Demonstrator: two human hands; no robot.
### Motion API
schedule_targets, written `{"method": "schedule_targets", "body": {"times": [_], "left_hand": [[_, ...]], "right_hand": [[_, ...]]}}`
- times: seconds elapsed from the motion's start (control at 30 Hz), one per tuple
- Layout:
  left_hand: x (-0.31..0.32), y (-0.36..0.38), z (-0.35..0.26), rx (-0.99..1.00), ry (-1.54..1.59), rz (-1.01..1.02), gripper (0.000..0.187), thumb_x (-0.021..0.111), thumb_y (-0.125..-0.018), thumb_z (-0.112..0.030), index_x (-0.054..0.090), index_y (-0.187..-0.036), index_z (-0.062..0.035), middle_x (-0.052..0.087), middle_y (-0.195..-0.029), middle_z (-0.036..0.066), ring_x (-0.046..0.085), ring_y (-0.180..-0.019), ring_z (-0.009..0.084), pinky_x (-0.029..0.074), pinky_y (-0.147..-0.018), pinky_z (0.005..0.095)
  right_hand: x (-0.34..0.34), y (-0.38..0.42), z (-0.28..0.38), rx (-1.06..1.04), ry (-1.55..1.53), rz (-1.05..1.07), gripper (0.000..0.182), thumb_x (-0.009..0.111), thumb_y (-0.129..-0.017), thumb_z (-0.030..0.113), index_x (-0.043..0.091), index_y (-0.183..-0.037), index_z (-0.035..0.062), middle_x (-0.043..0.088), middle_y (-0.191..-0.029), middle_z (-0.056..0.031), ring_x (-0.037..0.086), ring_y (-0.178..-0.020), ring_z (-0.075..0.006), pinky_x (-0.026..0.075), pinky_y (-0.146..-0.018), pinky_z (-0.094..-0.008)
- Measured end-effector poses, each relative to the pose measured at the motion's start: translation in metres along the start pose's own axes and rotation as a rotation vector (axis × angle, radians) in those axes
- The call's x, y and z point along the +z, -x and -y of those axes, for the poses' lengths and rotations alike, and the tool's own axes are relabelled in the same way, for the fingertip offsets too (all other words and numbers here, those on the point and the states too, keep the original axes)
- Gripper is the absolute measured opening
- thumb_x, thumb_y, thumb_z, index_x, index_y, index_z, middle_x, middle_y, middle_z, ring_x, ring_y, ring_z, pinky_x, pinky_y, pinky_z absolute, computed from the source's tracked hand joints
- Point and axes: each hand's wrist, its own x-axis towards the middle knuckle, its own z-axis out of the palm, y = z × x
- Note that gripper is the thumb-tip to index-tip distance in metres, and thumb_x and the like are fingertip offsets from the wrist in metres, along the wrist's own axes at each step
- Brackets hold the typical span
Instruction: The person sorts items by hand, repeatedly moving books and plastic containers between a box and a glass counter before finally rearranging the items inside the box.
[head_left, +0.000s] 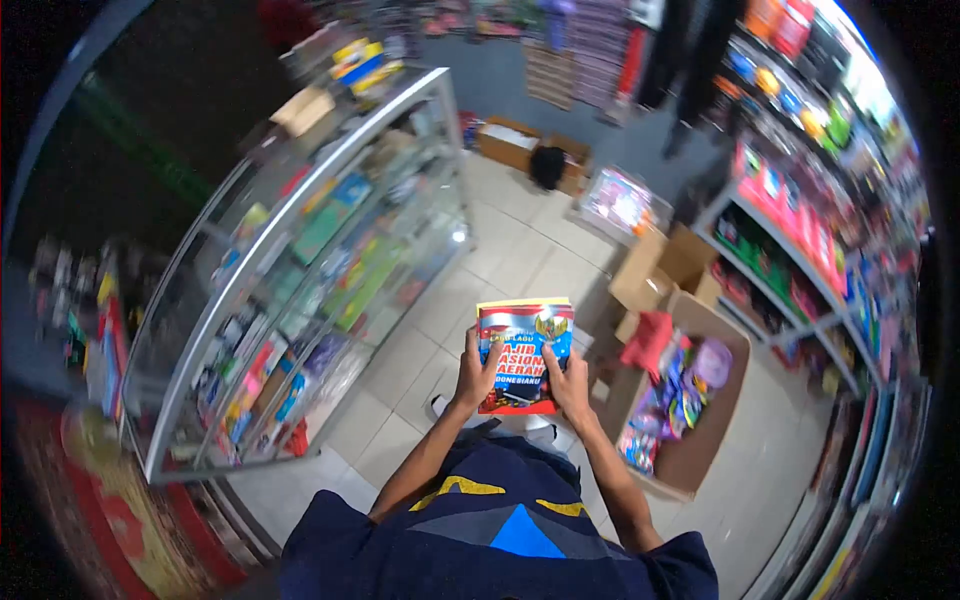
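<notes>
A red and blue songbook (516, 372) with bold lettering and a gold emblem is held upright in front of my body. Yellow page or cover edges show above its top, so there may be more than one book in the stack. My left hand (476, 372) grips its left edge, thumb on the front cover. On the opposite edge, my right hand (568, 382) holds it the same way, thumb pressed on the cover. The fingers behind the book are hidden.
A glass display case (300, 260) full of goods stands on my left. To my right, an open cardboard box (715, 440) holds colourful packets, with a smaller carton (640, 268) behind it. Stocked shelves (790, 260) line the right wall. Tiled floor (510, 245) runs between them.
</notes>
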Motion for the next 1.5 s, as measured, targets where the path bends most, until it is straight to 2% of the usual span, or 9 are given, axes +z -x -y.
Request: {"method": "schedule_targets", "body": {"times": [0.1,0.47,0.67,0.83,1.03,1.17,1.27,1.43,1.5], "left_hand": [[-0.072,0.0,0.013,-0.022,-0.065,-0.119,0.031,0.051,-0.086,-0.02,0.04,-0.106,-0.0004,0.059,-0.088,0.015,0.06,-0.078,0.0216,0.046,-0.066,0.0315],[-0.325,-0.015,0.029,0.074,-0.296,-0.618,0.043,0.063,-0.078,-0.024,0.044,-0.107,0.0005,0.059,-0.089,0.015,0.06,-0.079,0.0237,0.045,-0.069,0.0325],[-0.436,-0.066,0.016,0.4,-0.437,-0.851,0.039,0.063,-0.077,-0.022,0.047,-0.105,0.0005,0.061,-0.085,0.014,0.061,-0.075,0.0265,0.046,-0.066,0.0338],[-0.508,-0.111,0.0,0.433,-0.451,-0.916,0.039,0.062,-0.078,-0.027,0.049,-0.102,0.0015,0.061,-0.08,0.014,0.06,-0.071,0.0271,0.045,-0.063,0.0352],[-0.563,-0.155,0.0,0.473,-0.38,-1.051,0.041,0.062,-0.078,-0.027,0.047,-0.102,0.0034,0.061,-0.081,0.014,0.06,-0.069,0.0233,0.046,-0.062,0.0324],[-0.583,-0.171,0.018,0.416,-0.252,-0.997,0.048,0.063,-0.078,-0.024,0.042,-0.113,0.0011,0.056,-0.094,0.01,0.052,-0.085,0.0143,0.043,-0.075,0.0284],[-0.593,-0.18,0.028,0.502,-0.294,-1.048,0.032,0.063,-0.077,-0.016,0.049,-0.099,0.003,0.061,-0.079,0.009,0.057,-0.071,0.0145,0.045,-0.064,0.0277],[-0.59,-0.18,0.05,0.288,-0.128,-1.032,0.023,0.065,-0.076,-0.015,0.056,-0.09,0.001,0.062,-0.08,0.005,0.056,-0.07,0.0089,0.045,-0.065,0.0244],[-0.587,-0.183,0.043,0.23,-0.1,-1.055,0.023,0.065,-0.076,-0.015,0.056,-0.091,0.0009,0.062,-0.081,0.005,0.056,-0.072,0.0092,0.046,-0.066,0.025]], "right_hand": [[0.071,-0.005,0.011,-0.331,-0.158,0.159,0.027,0.059,-0.081,0.016,0.051,-0.099,-0.0018,0.062,-0.075,-0.0076,0.056,-0.065,-0.008,0.046,-0.058,-0.0247],[0.326,-0.021,0.104,-0.364,-0.25,0.675,0.027,0.057,-0.082,0.014,0.048,-0.104,-0.0001,0.059,-0.088,-0.0056,0.052,-0.074,-0.007,0.044,-0.065,-0.0222],[0.435,-0.046,0.18,-0.664,-0.339,0.751,0.033,0.056,-0.083,0.014,0.044,-0.111,-0.0004,0.057,-0.092,-0.0077,0.051,-0.083,-0.01,0.043,-0.073,-0.0251],[0.504,-0.079,0.26,-0.839,-0.307,0.837,0.035,0.057,-0.082,0.014,0.044,-0.111,0.0,0.057,-0.094,-0.006,0.051,-0.085,-0.0099,0.043,-0.076,-0.0253],[0.561,-0.097,0.317,-0.816,-0.366,0.99,0.034,0.058,-0.082,0.016,0.047,-0.109,0.0007,0.055,-0.1,-0.0074,0.051,-0.091,-0.0122,0.041,-0.08,-0.027],[0.616,-0.143,0.294,-0.87,-0.257,0.969,0.036,0.059,-0.081,0.018,0.046,-0.11,-0.0004,0.051,-0.106,-0.012,0.047,-0.1,-0.0174,0.037,-0.087,-0.0323],[0.613,-0.142,0.299,-0.735,-0.315,1.115,0.038,0.057,-0.083,0.016,0.042,-0.114,-0.0008,0.05,-0.105,-0.0103,0.048,-0.097,-0.0151,0.039,-0.084,-0.0304],[0.62,-0.145,0.309,-0.828,-0.38,1.131,0.039,0.053,-0.085,0.013,0.035,-0.117,0.0,0.052,-0.099,-0.0062,0.051,-0.087,-0.0085,0.044,-0.073,-0.0239],[0.626,-0.152,0.304,-0.661,-0.355,1.217,0.039,0.053,-0.085,0.013,0.035,-0.117,0.0001,0.054,-0.097,-0.0082,0.051,-0.087,-0.0091,0.043,-0.074,-0.0238]]}}
